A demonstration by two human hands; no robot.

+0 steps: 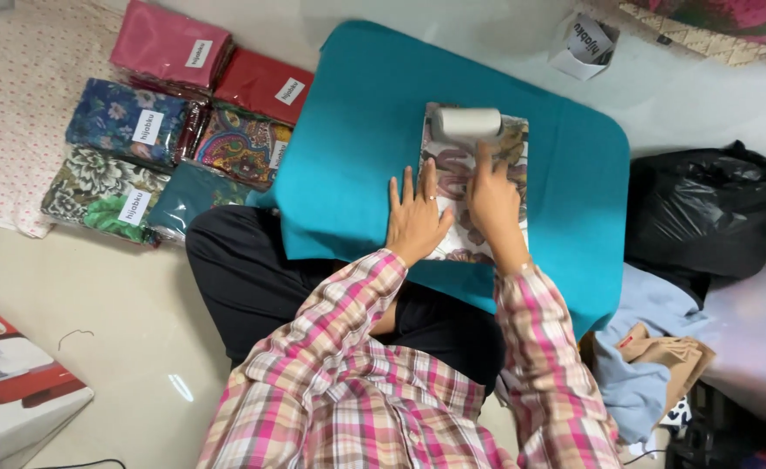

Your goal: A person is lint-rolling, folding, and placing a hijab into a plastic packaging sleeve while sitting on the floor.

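A folded floral cloth (515,156) in cream, purple and yellow lies on a teal pad (357,148) across my lap. My left hand (416,219) presses flat on the cloth's left edge, fingers spread, a ring on one finger. My right hand (491,201) grips the handle of a white lint roller (465,123), whose roll rests on the far end of the cloth. Pink plaid sleeves cover both my arms.
Several folded fabrics in clear bags with white labels (183,122) lie stacked at the left. A black plastic bag (704,217) sits at the right, blue cloth and a brown paper bag (670,356) below it. A red-and-white box (9,382) is at bottom left, a small white box (584,45) at the top.
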